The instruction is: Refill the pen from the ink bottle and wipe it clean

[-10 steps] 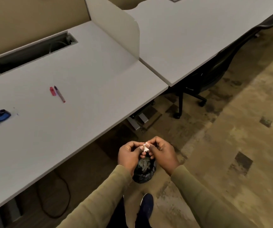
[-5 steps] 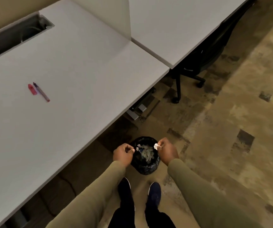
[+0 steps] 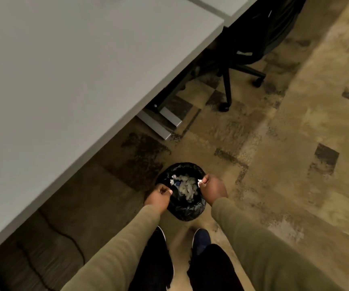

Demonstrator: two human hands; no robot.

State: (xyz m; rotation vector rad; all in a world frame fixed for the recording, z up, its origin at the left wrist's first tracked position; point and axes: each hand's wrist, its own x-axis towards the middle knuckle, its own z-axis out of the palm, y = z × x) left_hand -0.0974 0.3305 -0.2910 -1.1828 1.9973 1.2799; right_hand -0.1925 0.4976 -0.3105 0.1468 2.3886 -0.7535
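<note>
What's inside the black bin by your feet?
The bin has a black liner and holds crumpled whitish tissue, one scrap marked blue. Anything beneath that pile is hidden. The right hand pinches a small white wad over the rim.

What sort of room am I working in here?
Probably an office: a long grey desk, a black swivel chair on castors tucked under the next desk, patterned carpet tiles, and a small lined waste bin on the floor.

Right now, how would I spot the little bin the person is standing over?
Follow the grey desk to its near edge, then drop to the mottled tan floor. The bin sits there between the person's two hands, just ahead of their shoes. It alone is round, lined with a glossy black bag and holding pale crumpled scraps.
</note>
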